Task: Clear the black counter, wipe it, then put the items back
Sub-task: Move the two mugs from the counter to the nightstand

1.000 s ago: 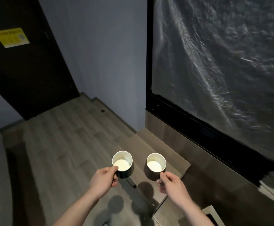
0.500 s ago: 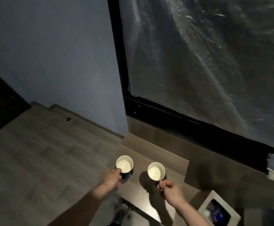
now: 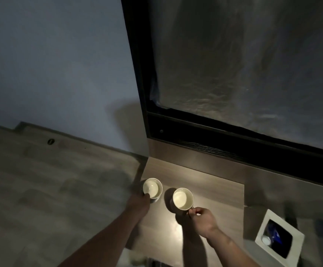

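The right hand pinches the handle of one mug. The left hand holds the other mug at its near side. Both mugs are white inside, over the wooden bench. At the right, a white box holds something blue. Behind is a plastic-covered window.
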`<state>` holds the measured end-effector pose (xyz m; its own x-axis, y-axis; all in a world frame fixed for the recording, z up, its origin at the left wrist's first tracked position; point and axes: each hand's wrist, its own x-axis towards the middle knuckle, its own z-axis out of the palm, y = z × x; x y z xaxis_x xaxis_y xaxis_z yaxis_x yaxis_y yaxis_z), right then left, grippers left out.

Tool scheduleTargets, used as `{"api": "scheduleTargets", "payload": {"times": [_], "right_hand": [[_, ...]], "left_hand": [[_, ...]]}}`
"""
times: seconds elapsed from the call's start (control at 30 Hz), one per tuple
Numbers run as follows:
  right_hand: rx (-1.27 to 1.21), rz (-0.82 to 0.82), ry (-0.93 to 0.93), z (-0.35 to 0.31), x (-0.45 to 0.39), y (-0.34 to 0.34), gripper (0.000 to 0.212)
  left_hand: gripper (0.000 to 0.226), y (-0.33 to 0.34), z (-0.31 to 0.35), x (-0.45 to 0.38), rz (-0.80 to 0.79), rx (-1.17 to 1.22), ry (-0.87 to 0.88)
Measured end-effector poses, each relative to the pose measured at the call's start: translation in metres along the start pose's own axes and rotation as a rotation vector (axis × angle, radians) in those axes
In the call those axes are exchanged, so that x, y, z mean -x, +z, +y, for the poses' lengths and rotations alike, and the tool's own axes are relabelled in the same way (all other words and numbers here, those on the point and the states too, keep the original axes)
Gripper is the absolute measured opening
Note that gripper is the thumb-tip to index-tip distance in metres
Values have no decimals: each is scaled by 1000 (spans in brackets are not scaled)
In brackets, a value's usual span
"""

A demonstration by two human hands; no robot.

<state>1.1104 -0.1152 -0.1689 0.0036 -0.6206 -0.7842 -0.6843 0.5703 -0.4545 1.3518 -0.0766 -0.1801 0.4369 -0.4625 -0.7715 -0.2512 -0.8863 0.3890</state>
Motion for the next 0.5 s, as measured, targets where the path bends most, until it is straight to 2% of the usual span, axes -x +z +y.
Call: {"api": "scheduleTargets", "payload": {"times": [0.13, 0.5], "right_hand": [[-74, 42, 39, -21, -29, 15, 28], [-274, 199, 110, -57, -97, 52, 21]], "left_hand": [[43, 10, 16, -32, 33, -130, 45], [42, 21, 39, -97, 92, -60, 181]]}}
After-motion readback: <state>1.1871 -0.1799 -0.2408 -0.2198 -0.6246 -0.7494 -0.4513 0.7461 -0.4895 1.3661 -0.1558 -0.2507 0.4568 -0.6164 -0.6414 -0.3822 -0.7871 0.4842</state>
